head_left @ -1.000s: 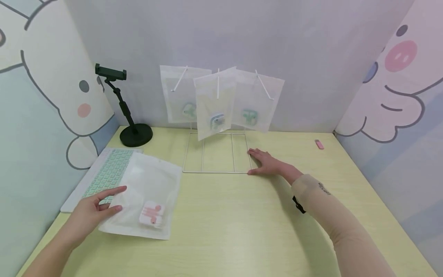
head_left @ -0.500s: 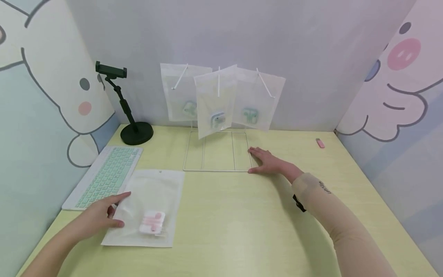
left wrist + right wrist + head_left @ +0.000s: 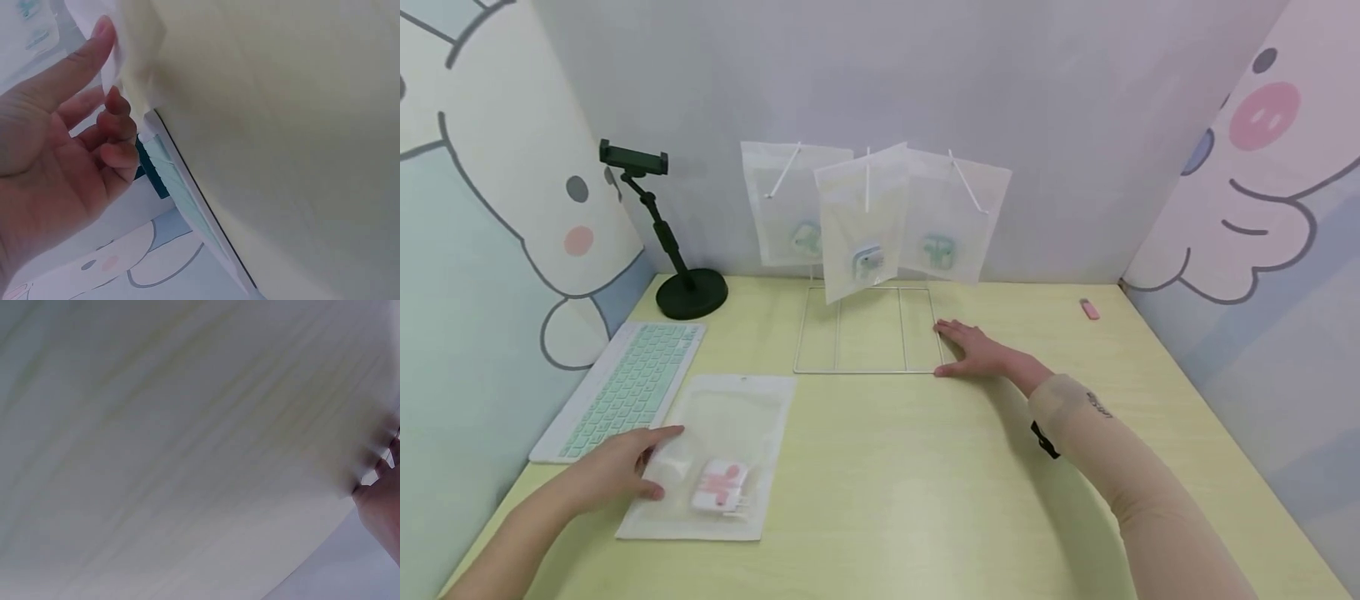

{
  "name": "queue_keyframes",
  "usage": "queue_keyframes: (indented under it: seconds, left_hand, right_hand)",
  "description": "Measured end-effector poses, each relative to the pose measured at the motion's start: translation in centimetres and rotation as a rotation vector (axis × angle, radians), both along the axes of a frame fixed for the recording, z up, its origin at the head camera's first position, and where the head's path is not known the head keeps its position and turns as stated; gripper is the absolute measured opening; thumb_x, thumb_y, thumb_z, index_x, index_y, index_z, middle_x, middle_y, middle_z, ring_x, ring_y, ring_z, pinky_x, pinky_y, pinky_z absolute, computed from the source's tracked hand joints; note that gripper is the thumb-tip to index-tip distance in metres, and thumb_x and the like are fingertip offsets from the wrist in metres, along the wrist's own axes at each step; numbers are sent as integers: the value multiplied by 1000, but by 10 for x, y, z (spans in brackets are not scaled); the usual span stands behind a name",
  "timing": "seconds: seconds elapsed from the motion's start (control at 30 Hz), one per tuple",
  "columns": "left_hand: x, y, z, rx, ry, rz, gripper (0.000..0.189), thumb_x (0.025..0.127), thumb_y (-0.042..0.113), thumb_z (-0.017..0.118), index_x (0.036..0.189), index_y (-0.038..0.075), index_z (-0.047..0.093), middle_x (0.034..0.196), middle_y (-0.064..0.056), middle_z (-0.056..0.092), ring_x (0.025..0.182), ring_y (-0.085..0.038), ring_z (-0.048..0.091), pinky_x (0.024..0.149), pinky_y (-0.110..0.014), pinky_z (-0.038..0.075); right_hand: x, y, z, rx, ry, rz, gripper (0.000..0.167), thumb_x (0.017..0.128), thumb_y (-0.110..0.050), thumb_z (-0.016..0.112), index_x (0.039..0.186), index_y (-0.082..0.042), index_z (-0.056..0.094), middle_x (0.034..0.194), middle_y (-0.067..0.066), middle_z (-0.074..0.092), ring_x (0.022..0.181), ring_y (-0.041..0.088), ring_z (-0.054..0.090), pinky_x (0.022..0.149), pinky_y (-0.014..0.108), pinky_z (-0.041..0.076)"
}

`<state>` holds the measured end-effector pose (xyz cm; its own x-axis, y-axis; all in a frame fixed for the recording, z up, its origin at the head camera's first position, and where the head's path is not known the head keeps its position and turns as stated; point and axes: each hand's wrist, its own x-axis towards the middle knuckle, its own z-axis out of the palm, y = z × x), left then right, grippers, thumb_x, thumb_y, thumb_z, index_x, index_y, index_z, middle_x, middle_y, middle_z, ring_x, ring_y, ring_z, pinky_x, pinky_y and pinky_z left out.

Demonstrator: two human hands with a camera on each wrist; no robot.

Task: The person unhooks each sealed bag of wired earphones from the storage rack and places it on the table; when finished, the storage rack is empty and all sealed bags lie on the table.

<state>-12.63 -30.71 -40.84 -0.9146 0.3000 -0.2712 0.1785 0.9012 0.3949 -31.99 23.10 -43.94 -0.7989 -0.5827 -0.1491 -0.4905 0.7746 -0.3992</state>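
In the head view, a white translucent zip bag [image 3: 722, 417] lies on the table at left front, with a small pink-and-white item [image 3: 721, 486] showing through it. My left hand [image 3: 613, 475] grips its left edge, which bulges beside the thumb. The left wrist view shows the thumb against the white bag edge [image 3: 134, 37] and the other fingers curled. My right hand [image 3: 973, 350] rests with spread fingers against the right side of a white wire rack [image 3: 872, 372]. From the rack's prongs hang three similar bags, the middle one [image 3: 861, 208] in front.
A white keyboard with mint keys [image 3: 640, 383] lies left of the bag, beside the left hand. Behind it stands a black phone stand [image 3: 691, 293]. A small pink USB stick [image 3: 1089, 309] lies at the back right. Walls enclose the table at the back and sides.
The bag in my left hand has come down from a tilt over the keyboard's corner to lie flat on the table, nearer me. The right hand has stayed at the rack.
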Motion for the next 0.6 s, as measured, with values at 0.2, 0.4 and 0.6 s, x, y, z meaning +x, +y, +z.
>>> queue_keyframes:
  seconds: [0.2,0.4,0.6]
  left_hand:
    - [1,2,17,-90,20,29,90,59,40,86,134,3,50,78,-2,42,70,-15,39,58,-27,30]
    - [-10,8,41,-81,180,17,91,62,50,82,134,3,50,89,-4,54,72,-15,45,58,-27,36]
    - [-33,19,73,-4,315,21,89,68,55,78,133,2,50,107,-15,62,93,-29,57,74,-44,49]
  right_hand:
    - [0,1,0,-10,4,4,93,84,-52,65,151,-6,19,157,17,12,144,38,6,112,60,5]
    - [-1,2,-1,-1,3,2,93,83,-52,65,151,-8,19,157,15,12,144,36,6,112,59,5]
    - [-2,1,-3,1,12,10,95,83,-56,63,151,-7,18,157,17,12,144,37,6,112,59,5]
